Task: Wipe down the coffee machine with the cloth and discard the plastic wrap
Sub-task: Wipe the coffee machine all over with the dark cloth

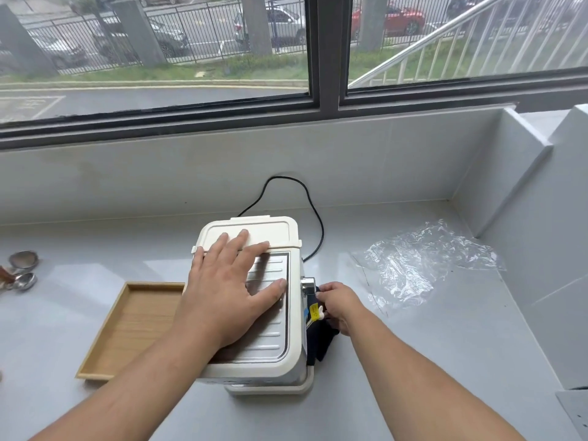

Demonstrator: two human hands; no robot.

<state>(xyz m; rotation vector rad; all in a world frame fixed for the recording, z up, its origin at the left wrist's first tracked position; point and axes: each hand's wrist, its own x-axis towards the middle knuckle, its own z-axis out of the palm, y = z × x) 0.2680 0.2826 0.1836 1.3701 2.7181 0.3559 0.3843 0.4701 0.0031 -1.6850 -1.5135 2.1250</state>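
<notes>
While left hand (pixel 229 291) lies flat: fingers (pixel 242 240) spread on coffee machine (pixel 270 345)
right hand (pixel 340 305): fingers pinching cloth (pixel 322 342)
plastic wrap (pixel 413 262): worktop's (pixel 445 351) right edge

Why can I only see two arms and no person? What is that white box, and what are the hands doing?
The camera sits on the person's head and looks down, so only their arms show. The white box is a coffee machine, seen from above. The left hand lies flat on its top with straight fingers, probably to keep it still. The right hand holds a dark cloth against the machine's right side. It all stands on a grey counter under a window. To the right lies a crumpled sheet of clear plastic wrap. To the left is a wooden tray, and beyond it some small metal cups. A black cord loops behind the machine.
</notes>
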